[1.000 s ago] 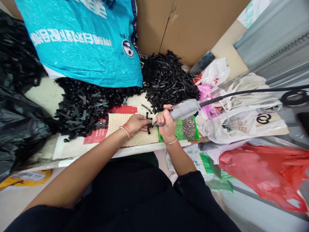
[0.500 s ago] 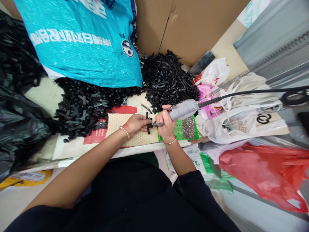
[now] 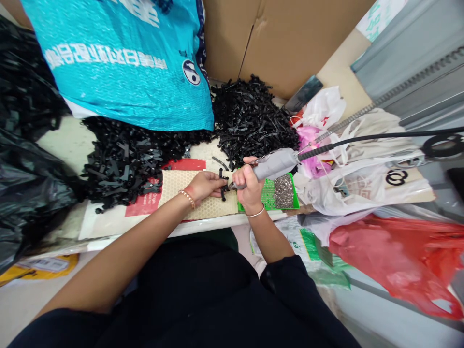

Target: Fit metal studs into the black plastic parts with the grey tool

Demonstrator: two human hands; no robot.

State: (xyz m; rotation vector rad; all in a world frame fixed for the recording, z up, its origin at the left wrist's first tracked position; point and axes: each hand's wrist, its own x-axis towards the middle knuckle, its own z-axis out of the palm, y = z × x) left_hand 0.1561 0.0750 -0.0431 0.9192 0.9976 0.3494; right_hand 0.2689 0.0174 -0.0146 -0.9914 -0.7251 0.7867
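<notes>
Between the fingertips of my left hand is a small black plastic part, held on edge over a beige honeycomb-patterned mat. My right hand is wrapped round a grey electric screwdriver, its tip pointing left at the black part. Whether the tip touches a screw is too small to tell. Just right of my right hand lies a green tray of holes, with many small metal screws heaped at its right end.
Loose black parts are piled at left and behind the hands. A blue bag stands over the left pile. The screwdriver's black cable and a coiled spring run right, above white plastic bags.
</notes>
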